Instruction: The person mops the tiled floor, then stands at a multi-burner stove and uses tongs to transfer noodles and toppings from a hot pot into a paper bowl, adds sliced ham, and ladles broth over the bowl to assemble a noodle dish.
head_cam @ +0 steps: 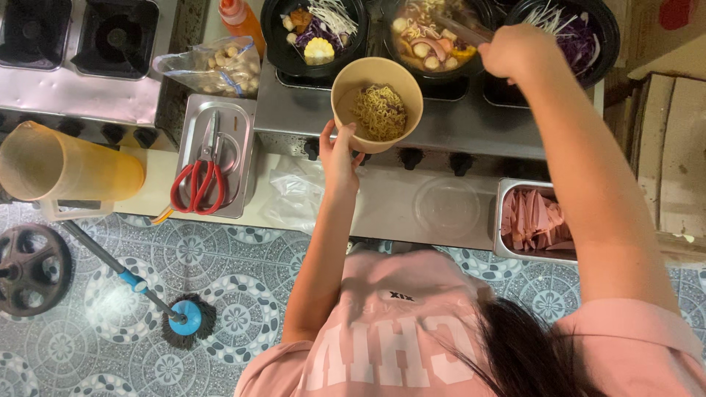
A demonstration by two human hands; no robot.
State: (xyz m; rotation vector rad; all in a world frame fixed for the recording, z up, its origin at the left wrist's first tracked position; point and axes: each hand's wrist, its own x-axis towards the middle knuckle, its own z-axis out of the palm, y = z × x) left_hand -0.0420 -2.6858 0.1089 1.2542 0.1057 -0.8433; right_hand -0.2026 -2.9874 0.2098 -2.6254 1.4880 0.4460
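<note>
Fingers of the left hand [340, 151] grip the near rim of a tan paper bowl [376, 103] with yellow noodles in it, held at upper centre of the frame just in front of the cooker. The right hand [515, 50], upper right, is closed around a pair of tongs [460, 29] whose long axis runs up and left into the middle black pot [434, 33]. That pot lies just beyond the bowl, so the tongs' tip is near the bowl's far rim, above and right of it.

1 clear plastic bag of pale round balls [217, 68] lies at upper left, beside an orange squeeze bottle [237, 18]. Red-handled scissors [200, 176] rest in a steel tray [193, 117] on the bench [390, 213]. A second steel tray holds pink sliced meat [531, 220] at right.
</note>
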